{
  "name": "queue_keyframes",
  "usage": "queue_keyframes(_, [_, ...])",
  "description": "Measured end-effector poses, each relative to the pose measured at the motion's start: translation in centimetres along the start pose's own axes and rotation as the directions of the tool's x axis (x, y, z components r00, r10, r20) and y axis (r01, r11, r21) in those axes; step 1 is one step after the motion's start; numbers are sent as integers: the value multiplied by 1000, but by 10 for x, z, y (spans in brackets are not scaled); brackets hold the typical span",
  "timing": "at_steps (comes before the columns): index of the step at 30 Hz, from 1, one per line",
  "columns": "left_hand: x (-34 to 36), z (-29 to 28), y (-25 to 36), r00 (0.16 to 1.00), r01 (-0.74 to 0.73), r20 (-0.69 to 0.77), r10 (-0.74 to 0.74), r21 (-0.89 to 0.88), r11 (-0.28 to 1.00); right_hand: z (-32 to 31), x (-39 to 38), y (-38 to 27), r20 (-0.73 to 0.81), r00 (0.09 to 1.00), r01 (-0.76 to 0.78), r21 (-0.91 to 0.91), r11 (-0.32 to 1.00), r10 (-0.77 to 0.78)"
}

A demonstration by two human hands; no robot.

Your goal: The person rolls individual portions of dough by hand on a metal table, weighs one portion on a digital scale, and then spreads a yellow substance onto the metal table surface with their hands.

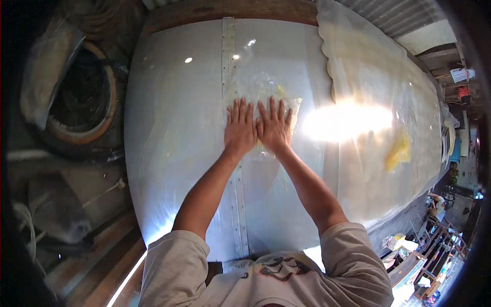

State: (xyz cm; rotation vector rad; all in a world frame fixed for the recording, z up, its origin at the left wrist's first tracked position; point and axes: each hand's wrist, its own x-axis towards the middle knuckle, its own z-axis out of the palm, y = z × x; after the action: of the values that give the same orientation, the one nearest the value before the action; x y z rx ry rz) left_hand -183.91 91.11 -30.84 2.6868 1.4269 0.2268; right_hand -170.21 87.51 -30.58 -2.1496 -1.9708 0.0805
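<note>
My left hand (239, 128) and my right hand (274, 126) lie flat, side by side, fingers spread, on a shiny metal table top (174, 128). Both palms press down on a thin, clear, wet-looking patch of yellowish dough (271, 89) that spreads out ahead of the fingertips. The patch is so thin that the metal shows through it. A riveted seam (228, 56) runs down the table under my left hand.
A large pale, thin sheet (368, 77) covers the table's right part, with a yellow lump (399, 151) on it and strong sun glare. A round dark basin (79, 97) sits left of the table. Shelves and another person (434, 202) are lower right.
</note>
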Motion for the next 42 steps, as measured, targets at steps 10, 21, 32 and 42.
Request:
queue_keyframes(10, [-248,-42,143,898,254,360,-253,46,966,-53,-243,-11,87,984,143,151,978,-158])
queue_keyframes(21, [-361,-79,189,842,321,489,-226,-120,939,-64,-300,3,158,985,-87,79,993,73])
queue_keyframes(32, [-258,-54,177,810,190,582,-71,-146,971,-8,-137,-60,-45,992,120,100,988,-116])
queue_keyframes(42, [-279,-37,135,859,-104,470,202,-225,969,-60,-214,40,144,990,5,4,1000,-6])
